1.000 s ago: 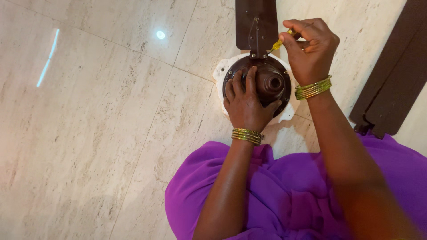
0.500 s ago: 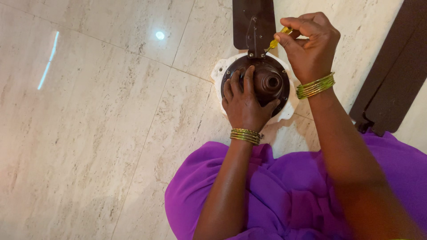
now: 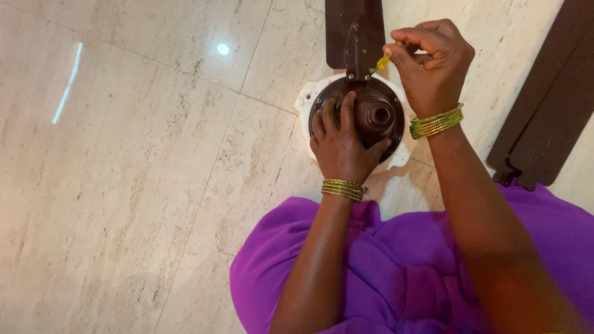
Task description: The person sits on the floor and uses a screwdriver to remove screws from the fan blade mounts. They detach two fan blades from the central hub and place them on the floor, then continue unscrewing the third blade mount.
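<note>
Screwdriver (image 3: 384,61), pinched by the right hand (image 3: 433,62), had dipped slightly toward the blade bracket (image 3: 357,46); the left hand (image 3: 340,145) stayed pressed on the fan motor (image 3: 377,111).

Glossy dark-brown metal fan motor housing (image 3: 371,111), polished veined stone floor (image 3: 136,185), translucent yellow plastic screwdriver handle (image 3: 385,60), smooth purple cloth (image 3: 383,272), shiny bangles (image 3: 435,122).
</note>
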